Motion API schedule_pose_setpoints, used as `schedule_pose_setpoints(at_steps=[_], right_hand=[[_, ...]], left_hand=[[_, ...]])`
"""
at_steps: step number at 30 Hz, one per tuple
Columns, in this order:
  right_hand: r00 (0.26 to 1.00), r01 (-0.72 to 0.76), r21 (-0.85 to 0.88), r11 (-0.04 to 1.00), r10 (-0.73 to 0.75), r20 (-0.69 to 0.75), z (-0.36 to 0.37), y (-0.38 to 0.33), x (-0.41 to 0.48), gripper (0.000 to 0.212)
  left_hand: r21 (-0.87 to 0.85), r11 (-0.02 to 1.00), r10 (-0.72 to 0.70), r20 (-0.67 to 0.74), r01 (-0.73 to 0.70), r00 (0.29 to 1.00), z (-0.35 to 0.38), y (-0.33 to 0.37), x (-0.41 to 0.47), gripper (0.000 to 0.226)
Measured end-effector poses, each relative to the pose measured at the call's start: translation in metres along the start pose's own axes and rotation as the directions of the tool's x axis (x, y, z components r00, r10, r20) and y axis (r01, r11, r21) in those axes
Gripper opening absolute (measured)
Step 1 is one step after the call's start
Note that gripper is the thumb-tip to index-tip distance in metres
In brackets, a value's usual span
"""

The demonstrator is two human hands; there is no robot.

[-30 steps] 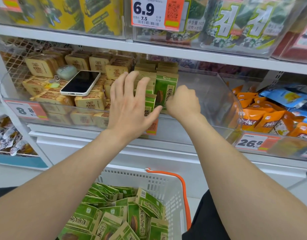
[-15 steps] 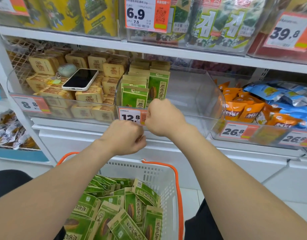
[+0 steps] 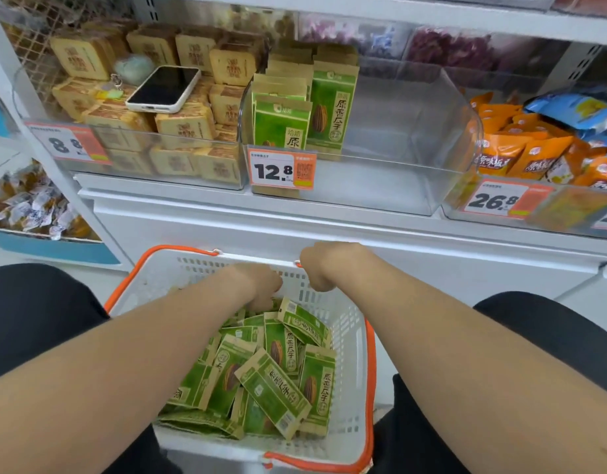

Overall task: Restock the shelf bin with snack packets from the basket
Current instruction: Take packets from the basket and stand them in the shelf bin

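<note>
A white basket (image 3: 351, 340) with orange handles sits low in front of me, holding several green snack packets (image 3: 278, 381) in a loose heap. Above it on the shelf, the clear bin (image 3: 401, 155) tagged 12.8 has upright green packets (image 3: 332, 111) along its left side and bare room on the right. My left hand (image 3: 257, 285) reaches down into the far end of the basket, fingertips among the packets and hidden from me. My right hand (image 3: 324, 265) hovers curled over the basket's far rim, with nothing visible in it.
A phone (image 3: 163, 88) lies on tan packets (image 3: 184, 128) in the bin to the left. Orange packets (image 3: 521, 155) fill the bin to the right. A white shelf ledge (image 3: 295, 227) juts out between the bins and the basket.
Both hands have dropped from the shelf bin down to the basket. The left hand went from flat against the bin's packets into the basket. My view has tilted downward.
</note>
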State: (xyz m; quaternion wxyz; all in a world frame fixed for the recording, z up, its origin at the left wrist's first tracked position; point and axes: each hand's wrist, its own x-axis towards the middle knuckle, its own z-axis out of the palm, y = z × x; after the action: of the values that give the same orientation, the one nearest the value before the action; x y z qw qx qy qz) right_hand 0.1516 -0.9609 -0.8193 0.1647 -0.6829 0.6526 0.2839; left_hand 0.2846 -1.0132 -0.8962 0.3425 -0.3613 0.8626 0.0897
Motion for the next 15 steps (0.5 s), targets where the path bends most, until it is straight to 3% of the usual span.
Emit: schedule_pose_setpoints(at_steps=[2, 5, 6, 9, 12, 15], right_hand=[[1.0, 0.019, -0.012, 1.0, -0.019, 0.008, 0.002, -0.001, 0.005, 0.037], [0.999, 0.034, -0.014, 0.999, -0.034, 0.001, 0.0, -0.002, 0.009, 0.008], [0.999, 0.029, -0.002, 1.0, -0.029, -0.017, -0.001, -0.003, 0.01, 0.013], [0.997, 0.028, 0.028, 0.999, -0.026, -0.069, -0.007, -0.006, 0.012, 0.022], [0.995, 0.03, 0.024, 0.999, -0.027, -0.099, -0.012, -0.008, 0.014, 0.021], [0.995, 0.039, 0.023, 0.999, -0.036, -0.098, -0.019, -0.008, 0.014, 0.02]], left_hand=[[-0.047, 0.998, 0.038, 0.059, -0.035, 0.998, 0.018, 0.012, 0.011, 0.064], [-0.095, 0.99, 0.117, 0.155, -0.103, 0.981, 0.033, 0.033, 0.022, 0.086], [-0.104, 0.988, 0.128, 0.178, -0.111, 0.976, 0.036, 0.04, 0.025, 0.089], [-0.125, 0.988, 0.11, 0.191, -0.086, 0.975, 0.048, 0.048, 0.035, 0.075], [-0.124, 0.99, 0.094, 0.187, -0.072, 0.978, 0.061, 0.045, 0.042, 0.053], [-0.135, 0.989, 0.082, 0.127, -0.065, 0.989, 0.062, 0.047, 0.042, 0.046]])
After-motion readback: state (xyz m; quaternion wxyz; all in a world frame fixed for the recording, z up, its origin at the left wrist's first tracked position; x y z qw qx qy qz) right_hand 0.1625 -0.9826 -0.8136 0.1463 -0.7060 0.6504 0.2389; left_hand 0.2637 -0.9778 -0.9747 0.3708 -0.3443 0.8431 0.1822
